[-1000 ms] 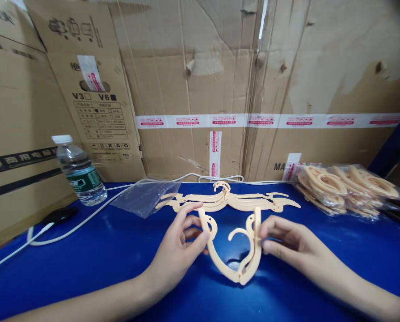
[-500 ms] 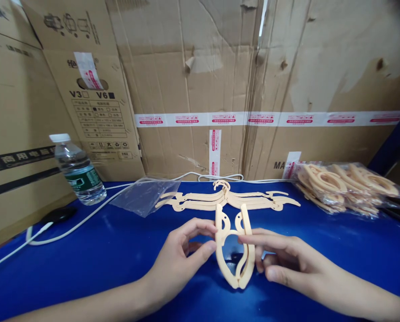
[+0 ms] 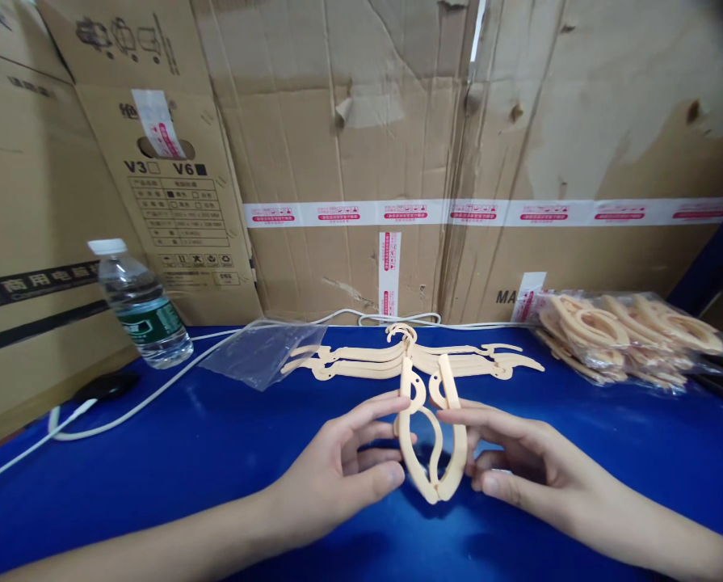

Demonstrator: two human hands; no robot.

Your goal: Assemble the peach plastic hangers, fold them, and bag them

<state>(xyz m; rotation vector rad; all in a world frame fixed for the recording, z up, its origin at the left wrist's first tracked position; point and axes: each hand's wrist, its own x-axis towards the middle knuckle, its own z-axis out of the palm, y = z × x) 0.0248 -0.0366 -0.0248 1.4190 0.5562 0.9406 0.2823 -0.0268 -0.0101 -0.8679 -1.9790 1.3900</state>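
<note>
A folded beige plastic clothes hanger (image 3: 459, 444) stands upright between my hands, its two arms meeting in a point at the bottom and its curved hook lying between them. My left hand (image 3: 358, 457) grips the left arm, fingers reaching around its outer side and the thumb near its lower part. On the opposite side, my right hand (image 3: 519, 457) holds the right arm with the index finger laid across its front. The right thumb is apart from the hanger. Just behind lie several unfolded beige hangers (image 3: 361, 354), stacked with their hooks together.
Clear bags of folded hangers (image 3: 615, 331) are piled at the right. A flat empty plastic bag (image 3: 258, 356) lies left of the unfolded stack. At the left stand a water bottle (image 3: 146, 319) and a black device (image 3: 107, 386) with a white cable. Cardboard (image 3: 349, 267) walls the blue table (image 3: 216, 485).
The folded hanger has shifted slightly right and away from me. Its hook has swung left, toward the left arm. My left hand has followed to the right, its fingers further around the hanger.
</note>
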